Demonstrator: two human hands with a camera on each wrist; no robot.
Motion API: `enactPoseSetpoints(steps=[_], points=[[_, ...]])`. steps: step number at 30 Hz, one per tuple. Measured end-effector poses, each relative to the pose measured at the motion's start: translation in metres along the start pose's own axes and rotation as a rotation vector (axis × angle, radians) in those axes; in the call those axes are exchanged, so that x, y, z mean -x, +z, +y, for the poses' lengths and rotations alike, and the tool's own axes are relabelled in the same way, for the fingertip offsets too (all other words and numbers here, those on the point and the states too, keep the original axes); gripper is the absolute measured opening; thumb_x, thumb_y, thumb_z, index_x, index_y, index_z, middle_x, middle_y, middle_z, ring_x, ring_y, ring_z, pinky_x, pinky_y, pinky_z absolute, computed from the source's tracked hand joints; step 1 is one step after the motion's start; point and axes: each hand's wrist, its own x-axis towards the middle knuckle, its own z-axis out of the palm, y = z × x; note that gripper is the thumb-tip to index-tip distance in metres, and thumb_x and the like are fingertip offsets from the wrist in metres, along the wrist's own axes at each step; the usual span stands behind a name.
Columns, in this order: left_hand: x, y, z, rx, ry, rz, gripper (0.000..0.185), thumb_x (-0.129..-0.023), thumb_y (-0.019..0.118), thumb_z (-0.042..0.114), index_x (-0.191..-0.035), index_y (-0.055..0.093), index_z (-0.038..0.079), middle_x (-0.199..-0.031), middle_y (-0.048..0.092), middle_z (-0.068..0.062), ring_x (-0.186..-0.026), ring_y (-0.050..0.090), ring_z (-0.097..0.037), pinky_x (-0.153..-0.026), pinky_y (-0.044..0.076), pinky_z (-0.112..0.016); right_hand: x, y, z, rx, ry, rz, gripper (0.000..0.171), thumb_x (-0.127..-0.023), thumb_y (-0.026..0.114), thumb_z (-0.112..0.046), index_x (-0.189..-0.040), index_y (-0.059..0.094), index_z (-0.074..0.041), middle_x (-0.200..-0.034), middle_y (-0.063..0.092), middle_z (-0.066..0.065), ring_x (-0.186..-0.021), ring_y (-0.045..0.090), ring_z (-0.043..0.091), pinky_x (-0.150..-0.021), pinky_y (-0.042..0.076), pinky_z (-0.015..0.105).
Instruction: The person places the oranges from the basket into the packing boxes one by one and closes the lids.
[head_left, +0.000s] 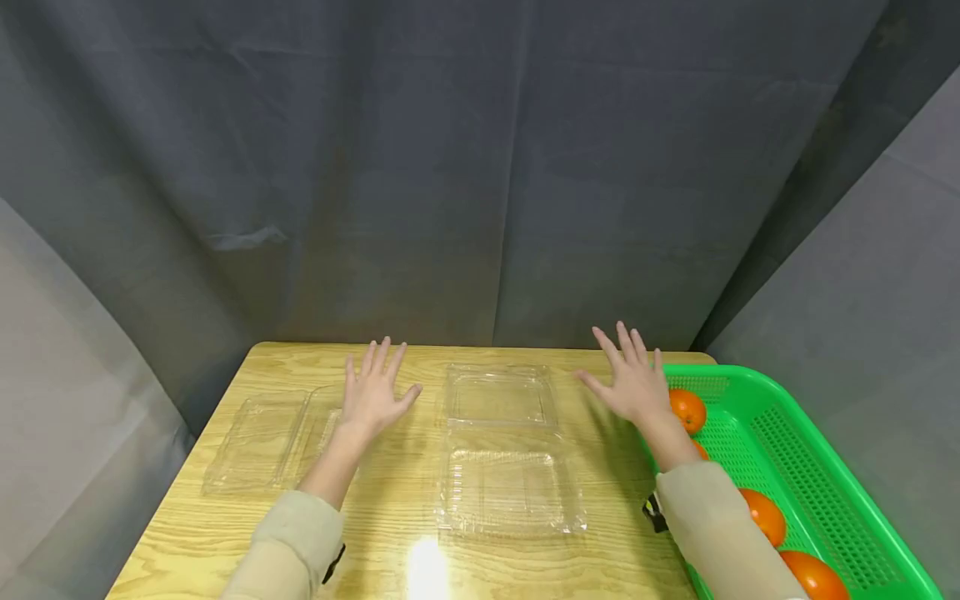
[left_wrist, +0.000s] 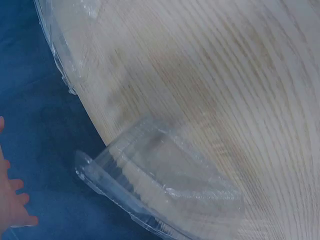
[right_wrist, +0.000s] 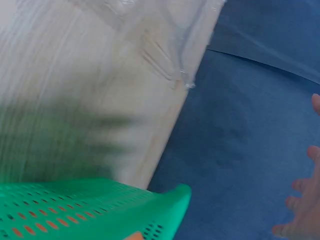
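Both hands hover palm-down over a wooden table with fingers spread and holding nothing. My left hand is above the right edge of a clear plastic clamshell box at the left. An opened clear clamshell lies in the middle between the hands. My right hand floats near the table's right side, next to a green basket holding several oranges. The left wrist view shows a clear box at the table edge; the right wrist view shows the basket's corner and fingertips.
Grey curtains close in the table at the back and both sides. The basket overhangs the table's right edge. A bright glare spot sits on the wood near the front edge.
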Motion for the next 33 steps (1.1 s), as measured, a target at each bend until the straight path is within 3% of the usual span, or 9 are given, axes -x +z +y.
enactPoseSetpoints(steps=[4,9,12,17,24,33], points=[[0.005,0.002,0.007,0.020,0.038,0.048,0.072,-0.086,0.046,0.054,-0.143,0.028,0.014,-0.146,0.026,-0.014,-0.136,0.015,-0.032,-0.107,0.001,-0.057,0.006,-0.017,0.002,-0.042,-0.008,0.065,0.076,-0.086,0.044,-0.060,-0.146,0.018,-0.022,-0.150,0.011,0.019,-0.135,0.011,0.040,-0.101,0.008,0.064],[0.014,0.006,0.016,0.045,0.069,0.109,0.066,-0.086,0.049,0.050,-0.135,0.040,0.007,-0.133,0.043,-0.015,-0.127,0.033,-0.032,-0.106,0.014,-0.053,0.015,-0.041,0.009,-0.113,-0.002,0.086,0.068,-0.089,0.048,-0.047,-0.143,0.024,-0.014,-0.143,0.023,0.025,-0.127,0.023,0.047,-0.097,0.021,0.064],[0.023,0.009,0.022,0.071,0.089,0.136,0.061,-0.085,0.051,0.046,-0.129,0.045,0.004,-0.127,0.048,-0.015,-0.120,0.040,-0.032,-0.103,0.024,-0.050,0.023,-0.054,0.015,-0.148,-0.002,0.057,0.066,-0.090,0.050,-0.041,-0.143,0.025,-0.011,-0.138,0.027,0.028,-0.121,0.028,0.049,-0.089,0.029,0.064],[0.040,0.018,0.029,0.106,0.113,0.170,0.053,-0.085,0.053,0.041,-0.122,0.050,0.003,-0.117,0.053,-0.012,-0.110,0.047,-0.030,-0.096,0.035,-0.045,0.037,-0.067,0.030,-0.166,-0.004,-0.023,0.063,-0.090,0.053,-0.034,-0.140,0.027,-0.007,-0.134,0.030,0.029,-0.116,0.032,0.050,-0.085,0.031,0.064],[0.061,0.036,0.038,0.121,0.144,0.188,0.048,-0.084,0.054,0.038,-0.115,0.053,0.002,-0.108,0.057,-0.010,-0.099,0.051,-0.026,-0.085,0.042,-0.039,0.052,-0.062,0.057,-0.132,-0.032,-0.078,0.058,-0.085,0.059,-0.023,-0.134,0.035,-0.004,-0.131,0.033,0.030,-0.112,0.036,0.047,-0.079,0.035,0.062],[0.083,0.059,0.047,0.094,0.127,0.137,0.048,-0.084,0.052,0.040,-0.115,0.053,0.003,-0.107,0.057,-0.008,-0.097,0.051,-0.024,-0.083,0.043,-0.037,0.062,-0.041,0.083,-0.033,-0.091,-0.177,0.061,-0.080,0.065,-0.019,-0.131,0.038,-0.002,-0.126,0.037,0.033,-0.106,0.041,0.053,-0.074,0.040,0.060]])
